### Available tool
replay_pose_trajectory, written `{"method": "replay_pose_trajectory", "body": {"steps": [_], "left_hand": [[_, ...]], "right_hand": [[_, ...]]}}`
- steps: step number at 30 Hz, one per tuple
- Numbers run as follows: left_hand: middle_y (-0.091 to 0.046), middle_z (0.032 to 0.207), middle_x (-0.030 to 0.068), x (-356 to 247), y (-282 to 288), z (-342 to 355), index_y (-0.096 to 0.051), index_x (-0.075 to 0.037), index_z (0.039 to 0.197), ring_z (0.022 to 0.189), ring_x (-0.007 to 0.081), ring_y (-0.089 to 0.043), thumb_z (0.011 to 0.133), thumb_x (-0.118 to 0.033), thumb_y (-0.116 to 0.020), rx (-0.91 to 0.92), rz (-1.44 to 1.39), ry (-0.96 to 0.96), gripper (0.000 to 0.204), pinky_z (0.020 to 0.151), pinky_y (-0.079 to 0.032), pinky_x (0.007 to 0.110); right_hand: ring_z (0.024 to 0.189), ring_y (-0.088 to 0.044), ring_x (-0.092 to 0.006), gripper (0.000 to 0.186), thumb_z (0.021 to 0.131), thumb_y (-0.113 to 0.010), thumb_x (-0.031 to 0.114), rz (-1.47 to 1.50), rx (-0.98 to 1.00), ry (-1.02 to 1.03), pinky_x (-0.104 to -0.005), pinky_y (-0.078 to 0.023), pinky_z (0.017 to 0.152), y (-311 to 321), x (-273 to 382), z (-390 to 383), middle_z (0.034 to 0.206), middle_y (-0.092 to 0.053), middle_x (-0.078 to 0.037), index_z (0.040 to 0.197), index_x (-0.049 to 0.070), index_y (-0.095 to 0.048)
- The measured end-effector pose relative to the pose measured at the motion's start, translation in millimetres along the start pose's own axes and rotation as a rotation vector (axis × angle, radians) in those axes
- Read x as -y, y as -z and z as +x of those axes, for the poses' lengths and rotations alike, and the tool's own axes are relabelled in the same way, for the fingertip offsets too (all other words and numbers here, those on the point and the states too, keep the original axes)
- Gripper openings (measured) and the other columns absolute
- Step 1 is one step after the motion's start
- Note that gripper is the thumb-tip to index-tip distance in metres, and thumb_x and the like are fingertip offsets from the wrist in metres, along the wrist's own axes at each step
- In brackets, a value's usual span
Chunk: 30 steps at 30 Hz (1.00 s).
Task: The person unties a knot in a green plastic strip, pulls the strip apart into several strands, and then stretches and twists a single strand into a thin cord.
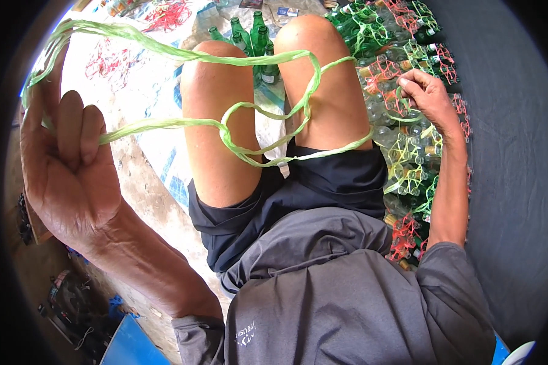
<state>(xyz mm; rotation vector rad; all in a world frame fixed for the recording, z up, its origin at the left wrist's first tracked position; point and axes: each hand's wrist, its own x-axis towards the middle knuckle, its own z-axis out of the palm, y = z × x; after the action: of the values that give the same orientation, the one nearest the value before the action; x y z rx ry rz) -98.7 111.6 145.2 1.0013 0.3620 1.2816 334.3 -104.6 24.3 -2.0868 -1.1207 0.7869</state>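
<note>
A light-green plastic cord (249,59) hangs in loops across my bare knees and thighs. My left hand (73,158), palm up at the far left, holds it, with a raised finger inside the upper loop and the bent fingers gripping a lower strand. My right hand (426,100), at the upper right above netted bottles, pinches a curved length of green cord between thumb and fingers.
Green glass bottles (259,42) stand beyond my knees on white sheeting (152,82). Red strands (167,15) lie at the back. Several bottles in coloured netting (408,146) line my right side, beside a dark grey surface (511,182). A blue panel (134,347) sits lower left.
</note>
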Motion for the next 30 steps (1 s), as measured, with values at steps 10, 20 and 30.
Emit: {"method": "replay_pose_trajectory", "body": {"steps": [10,20,30], "left_hand": [[-0.063,0.121,0.024,4,-15,-6,-0.035,0.015,0.144,0.052,0.0067,-0.026,0.106,-0.012,-0.042,0.133,-0.122,0.057,0.047,0.049,-0.027,0.022],[-0.059,0.129,0.0267,9,-2,-5,-0.035,0.015,0.143,0.052,0.0066,-0.028,0.105,-0.012,-0.042,0.128,-0.125,0.047,0.046,0.048,-0.028,0.023],[-0.042,0.147,0.0336,16,-17,-10,-0.033,0.015,0.143,0.054,0.006,-0.026,0.103,-0.008,-0.044,0.021,-0.018,0.027,0.048,0.048,-0.027,0.022]], "right_hand": [[0.076,-0.054,-0.0029,0.02,0.096,-0.063,0.019,0.056,0.024,0.219,-0.0221,-0.046,0.069,-20,89,11,0.081,-0.062,0.003,0.099,0.0,-0.067],[0.085,-0.061,-0.0069,0.015,0.097,-0.062,0.007,-0.031,-0.001,0.411,-0.0242,-0.052,0.078,-56,141,-9,0.096,-0.067,-0.001,0.11,0.002,-0.066],[0.094,-0.067,-0.0279,0.028,0.085,-0.056,-0.008,-0.233,-0.016,0.927,-0.0349,-0.052,0.084,-72,156,-1,0.102,-0.067,-0.014,0.111,0.001,-0.065]]}}
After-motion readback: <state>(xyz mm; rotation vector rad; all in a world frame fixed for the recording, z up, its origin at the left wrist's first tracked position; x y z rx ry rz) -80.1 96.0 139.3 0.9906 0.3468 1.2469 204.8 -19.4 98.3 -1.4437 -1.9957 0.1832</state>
